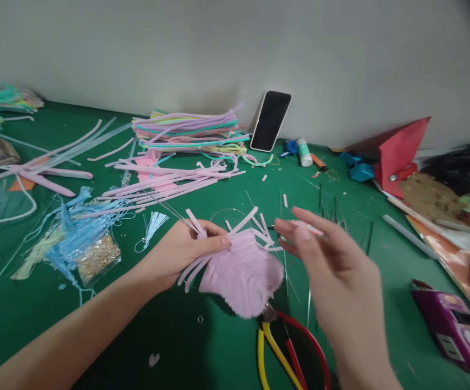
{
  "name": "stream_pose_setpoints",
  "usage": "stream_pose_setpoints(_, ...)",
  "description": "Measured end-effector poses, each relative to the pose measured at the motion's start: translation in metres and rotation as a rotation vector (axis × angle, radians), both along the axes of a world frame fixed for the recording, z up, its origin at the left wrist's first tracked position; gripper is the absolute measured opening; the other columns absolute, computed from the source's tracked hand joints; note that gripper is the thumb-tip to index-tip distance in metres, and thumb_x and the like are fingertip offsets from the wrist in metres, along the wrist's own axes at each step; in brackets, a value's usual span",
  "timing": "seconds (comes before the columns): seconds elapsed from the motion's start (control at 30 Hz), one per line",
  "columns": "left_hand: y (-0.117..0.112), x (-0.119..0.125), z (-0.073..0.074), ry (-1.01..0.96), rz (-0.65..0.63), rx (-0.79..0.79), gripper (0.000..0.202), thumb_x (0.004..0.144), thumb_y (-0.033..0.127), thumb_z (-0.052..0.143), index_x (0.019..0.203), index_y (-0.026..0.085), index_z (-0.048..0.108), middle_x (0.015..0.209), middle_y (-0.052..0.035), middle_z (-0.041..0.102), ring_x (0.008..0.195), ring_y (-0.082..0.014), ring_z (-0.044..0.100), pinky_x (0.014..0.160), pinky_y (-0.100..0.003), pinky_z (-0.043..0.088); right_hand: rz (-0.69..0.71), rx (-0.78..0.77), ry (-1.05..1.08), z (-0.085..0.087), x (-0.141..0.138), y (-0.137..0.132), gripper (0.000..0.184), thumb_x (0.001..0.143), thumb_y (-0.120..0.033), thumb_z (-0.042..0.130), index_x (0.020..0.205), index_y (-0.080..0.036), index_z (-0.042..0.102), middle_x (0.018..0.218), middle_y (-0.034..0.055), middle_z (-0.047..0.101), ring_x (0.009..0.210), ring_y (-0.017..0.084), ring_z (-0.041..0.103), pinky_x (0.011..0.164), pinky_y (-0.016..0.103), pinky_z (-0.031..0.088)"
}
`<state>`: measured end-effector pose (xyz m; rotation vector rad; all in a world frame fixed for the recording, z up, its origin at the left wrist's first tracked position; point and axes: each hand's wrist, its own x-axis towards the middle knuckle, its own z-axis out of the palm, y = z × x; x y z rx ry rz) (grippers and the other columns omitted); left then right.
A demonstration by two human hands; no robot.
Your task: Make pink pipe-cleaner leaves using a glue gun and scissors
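My left hand (194, 249) pinches a lilac pipe-cleaner piece (245, 271) between thumb and fingers. The piece is a broad, fuzzy panel of strands laid side by side, with loose ends sticking out at its top and left. Thin wires (174, 208) run out from near my left fingers. To the right, my right hand (332, 260) is closed on a slim pen-like tool (306, 226), whitish-pink with a dark tip pointing at the loose ends. Its exact kind cannot be made out. Below the panel lie pliers (275, 330) with red and yellow handles, their jaws partly hidden.
Behind my hands are lilac pipe cleaners (178, 181), a multicoloured bundle (190, 130) and a phone (271, 122) leaning on the wall. Blue tassels (70, 227) and a bag of gold beads (99, 259) lie left. A purple packet (454, 327) sits right, below coloured paper and scraps.
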<state>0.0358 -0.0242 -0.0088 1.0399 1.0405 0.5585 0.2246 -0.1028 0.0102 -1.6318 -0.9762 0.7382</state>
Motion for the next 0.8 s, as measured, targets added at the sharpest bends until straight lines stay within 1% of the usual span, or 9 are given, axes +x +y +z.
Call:
stream_pose_setpoints(0.03, 0.000, -0.001, 0.001, -0.022, -0.018, -0.023, 0.017, 0.065, 0.032, 0.079, 0.072, 0.018, 0.073, 0.069, -0.0002, 0.065, 0.059, -0.0107, 0.054, 0.053, -0.021, 0.041, 0.009, -0.020, 0.160, 0.000, 0.008, 0.004, 0.025, 0.083, -0.044, 0.062, 0.100, -0.027, 0.070, 0.097, 0.0063, 0.073, 0.092, 0.023, 0.069, 0.072, 0.034, 0.057)
stream_pose_setpoints(0.07, 0.000, -0.001, 0.002, -0.044, -0.033, -0.046, 0.017, 0.064, 0.031, 0.079, 0.072, 0.017, 0.073, 0.069, -0.0004, 0.065, 0.059, -0.0108, 0.054, 0.053, -0.021, 0.041, 0.067, -0.088, 0.302, -0.001, 0.014, 0.008, 0.024, 0.080, -0.045, 0.065, 0.090, -0.024, 0.072, 0.091, 0.0062, 0.074, 0.086, 0.021, 0.069, 0.066, 0.031, 0.057)
stream_pose_setpoints(0.1, -0.001, -0.001, 0.002, -0.063, -0.045, -0.067, 0.017, 0.063, 0.030, 0.080, 0.071, 0.017, 0.073, 0.068, -0.0004, 0.065, 0.059, -0.0108, 0.054, 0.054, -0.021, 0.041, 0.148, -0.176, 0.424, -0.002, 0.017, 0.011, 0.024, 0.076, -0.045, 0.069, 0.085, -0.023, 0.073, 0.086, 0.0059, 0.074, 0.079, 0.020, 0.069, 0.061, 0.029, 0.056)
stream_pose_setpoints(0.2, -0.001, 0.000, 0.004, -0.091, -0.066, -0.116, 0.017, 0.060, 0.029, 0.081, 0.068, 0.016, 0.072, 0.065, -0.0001, 0.064, 0.058, -0.0104, 0.054, 0.054, -0.021, 0.041, 0.376, -0.366, 0.664, -0.009, 0.015, 0.017, 0.029, 0.070, -0.045, 0.074, 0.086, -0.021, 0.074, 0.081, 0.0054, 0.074, 0.069, 0.016, 0.067, 0.059, 0.025, 0.052)
stream_pose_setpoints(0.27, -0.002, 0.000, 0.004, -0.097, -0.070, -0.133, 0.016, 0.061, 0.027, 0.081, 0.067, 0.016, 0.072, 0.064, 0.0004, 0.063, 0.059, -0.0096, 0.054, 0.054, -0.020, 0.040, 0.451, -0.394, 0.743, -0.014, 0.008, 0.017, 0.032, 0.069, -0.046, 0.075, 0.089, -0.021, 0.075, 0.082, 0.0060, 0.074, 0.070, 0.016, 0.067, 0.061, 0.025, 0.051)
stream_pose_setpoints(0.33, -0.002, 0.001, 0.004, -0.106, -0.064, -0.134, 0.014, 0.062, 0.026, 0.081, 0.066, 0.016, 0.072, 0.064, 0.0009, 0.063, 0.059, -0.0087, 0.054, 0.054, -0.019, 0.040, 0.473, -0.379, 0.790, -0.017, 0.002, 0.016, 0.033, 0.069, -0.047, 0.075, 0.090, -0.021, 0.075, 0.084, 0.0064, 0.074, 0.072, 0.017, 0.067, 0.064, 0.026, 0.051)
stream_pose_setpoints(0.47, -0.002, 0.001, 0.004, -0.119, -0.052, -0.113, 0.012, 0.064, 0.026, 0.080, 0.068, 0.017, 0.073, 0.065, 0.0008, 0.064, 0.059, -0.0081, 0.054, 0.053, -0.017, 0.040, 0.448, -0.315, 0.769, -0.018, -0.001, 0.015, 0.027, 0.068, -0.043, 0.076, 0.085, -0.023, 0.075, 0.084, 0.0046, 0.074, 0.072, 0.015, 0.066, 0.064, 0.024, 0.050)
stream_pose_setpoints(0.63, -0.004, 0.000, 0.006, -0.125, -0.056, -0.083, 0.011, 0.066, 0.025, 0.080, 0.068, 0.017, 0.073, 0.065, 0.0013, 0.064, 0.059, -0.0072, 0.054, 0.052, -0.016, 0.040, 0.411, -0.234, 0.614, -0.016, -0.001, 0.015, 0.018, 0.070, -0.041, 0.076, 0.080, -0.026, 0.074, 0.082, 0.0011, 0.073, 0.065, 0.012, 0.062, 0.060, 0.023, 0.048)
stream_pose_setpoints(0.8, -0.004, 0.000, 0.006, -0.093, -0.084, -0.030, 0.011, 0.067, 0.026, 0.079, 0.071, 0.017, 0.073, 0.066, 0.0013, 0.065, 0.060, -0.0078, 0.054, 0.053, -0.017, 0.041, 0.432, -0.149, 0.426, -0.016, 0.000, 0.016, 0.013, 0.073, -0.039, 0.073, 0.076, -0.026, 0.074, 0.076, -0.0002, 0.073, 0.068, 0.013, 0.063, 0.064, 0.024, 0.050)
